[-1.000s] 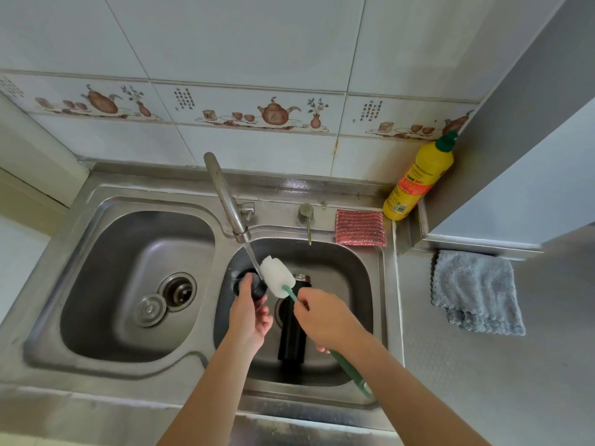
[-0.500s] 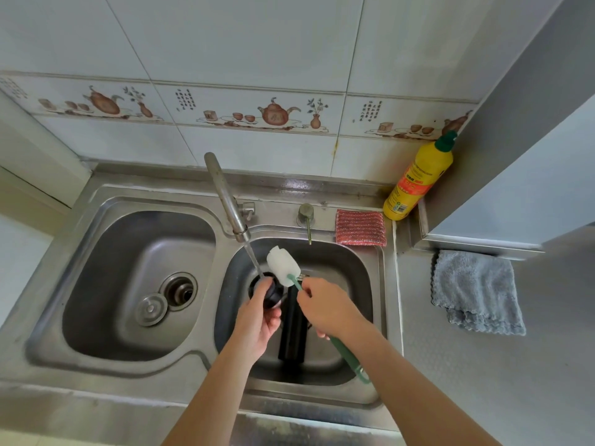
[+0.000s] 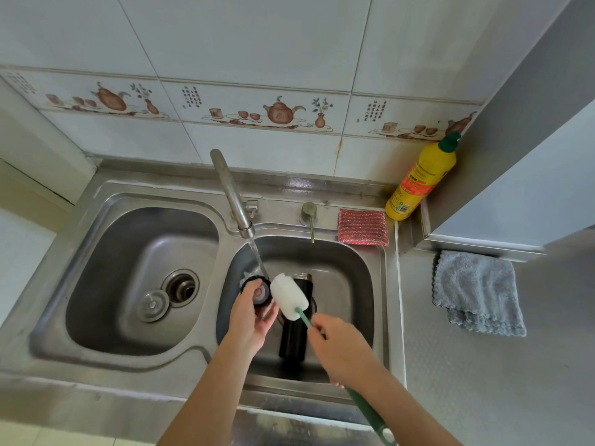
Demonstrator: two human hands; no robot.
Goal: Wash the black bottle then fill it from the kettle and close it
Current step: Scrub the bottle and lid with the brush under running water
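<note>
The black bottle [image 3: 292,339] lies on its side in the right sink basin [image 3: 351,284], its open mouth toward the wall. My left hand [image 3: 249,320] holds the bottle's black lid [image 3: 256,289] under the running water from the tap [image 3: 230,191]. My right hand [image 3: 341,349] grips the green handle of a bottle brush, whose white sponge head [image 3: 289,296] rests just right of the lid. No kettle is in view.
The left basin [image 3: 106,284] holds a drain and a loose metal plug [image 3: 151,305]. A red scrub pad [image 3: 363,226] and a yellow detergent bottle [image 3: 421,177] stand behind the right basin. A grey cloth [image 3: 476,291] lies on the counter at right.
The sponge head has swung from left of the lid to its right side. My left hand has turned the lid so its inside faces up under the stream.
</note>
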